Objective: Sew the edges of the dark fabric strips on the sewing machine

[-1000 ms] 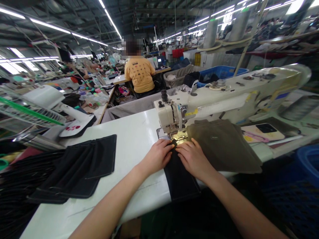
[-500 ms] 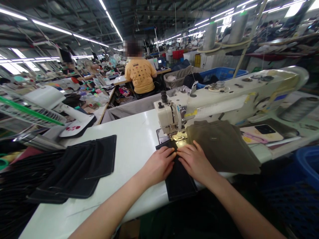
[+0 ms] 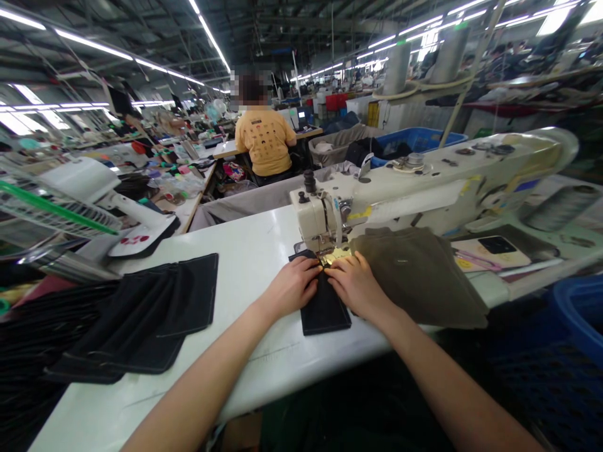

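A narrow black fabric piece (image 3: 325, 311) lies on the white table (image 3: 254, 251), its far end under the presser foot of a cream sewing machine (image 3: 330, 213). My left hand (image 3: 293, 285) lies flat on the fabric's left side, fingers stretched toward the needle. Beside it, my right hand (image 3: 355, 285) presses the right side of the same piece, fingertips just before the foot. The two hands almost touch. An olive-green cloth (image 3: 419, 273) is spread to the right, under the machine arm.
A stack of black fabric pieces (image 3: 155, 314) lies at the left of the table. A phone (image 3: 494, 248) rests by the machine base. A blue bin (image 3: 579, 307) stands at right. A person in a yellow shirt (image 3: 264, 141) sits at the table beyond.
The black piece has fed away from me under the foot; less of it hangs over the table's front edge. Both hands have moved forward with it toward the needle.
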Available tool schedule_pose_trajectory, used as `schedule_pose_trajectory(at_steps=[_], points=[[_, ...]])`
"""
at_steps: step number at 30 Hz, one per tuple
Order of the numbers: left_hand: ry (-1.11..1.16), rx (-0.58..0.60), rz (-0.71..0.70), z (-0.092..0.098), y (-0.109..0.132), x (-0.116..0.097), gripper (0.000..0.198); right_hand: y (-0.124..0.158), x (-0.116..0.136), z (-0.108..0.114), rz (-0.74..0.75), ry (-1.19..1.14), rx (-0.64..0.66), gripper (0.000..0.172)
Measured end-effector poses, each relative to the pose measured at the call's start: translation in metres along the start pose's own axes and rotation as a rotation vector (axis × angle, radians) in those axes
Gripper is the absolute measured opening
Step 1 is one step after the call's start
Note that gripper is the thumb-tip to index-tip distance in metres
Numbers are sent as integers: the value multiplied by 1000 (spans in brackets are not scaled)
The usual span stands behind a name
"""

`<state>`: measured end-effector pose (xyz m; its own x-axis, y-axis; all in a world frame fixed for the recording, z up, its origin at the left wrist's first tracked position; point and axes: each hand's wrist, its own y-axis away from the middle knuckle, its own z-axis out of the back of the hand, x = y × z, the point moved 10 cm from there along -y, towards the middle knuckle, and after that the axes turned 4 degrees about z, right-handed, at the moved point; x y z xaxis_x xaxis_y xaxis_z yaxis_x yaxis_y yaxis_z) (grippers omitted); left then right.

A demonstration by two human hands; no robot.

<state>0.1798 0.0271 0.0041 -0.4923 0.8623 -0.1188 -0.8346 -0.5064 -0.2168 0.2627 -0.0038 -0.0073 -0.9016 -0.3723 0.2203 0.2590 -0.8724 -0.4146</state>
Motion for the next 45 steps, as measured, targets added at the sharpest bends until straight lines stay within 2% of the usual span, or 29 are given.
schedule_pose_trajectory(at_steps=[4,11,13,16,19,22,28,33,35,36,38,40,45], points=[[-95,8,92,-5,8,-8,34,10,7,4,18,-13,-6,19],[-200,26,208,-26,34,-32,47,28,16,10,39,-30,-53,26],[-208,37,218,-28,35,-32,47,33,9,16,-10,1,-36,19],[-207,62,236,-28,35,-27,48,48,-15,29,-188,91,3,6],[-180,77,213,-25,40,-19,50,64,-33,36,-254,74,39,24],[-140,56,221,-16,54,4,49,71,-39,33,-231,-22,76,27],[-123,-86,376,28,107,79,38,72,-50,23,-244,-180,92,21],[-193,-101,486,63,149,134,34,75,-58,27,-242,-415,41,36],[-243,-68,549,71,156,145,30,77,-61,29,-243,-485,36,43],[-273,-56,572,74,157,144,28,78,-62,29,-244,-503,31,46],[-313,-60,562,76,147,127,26,81,-65,29,-246,-518,20,51],[-259,-65,475,70,125,92,24,83,-69,28,-260,-509,7,52],[30,16,161,29,57,-7,26,87,-79,30,-342,-440,-39,51]])
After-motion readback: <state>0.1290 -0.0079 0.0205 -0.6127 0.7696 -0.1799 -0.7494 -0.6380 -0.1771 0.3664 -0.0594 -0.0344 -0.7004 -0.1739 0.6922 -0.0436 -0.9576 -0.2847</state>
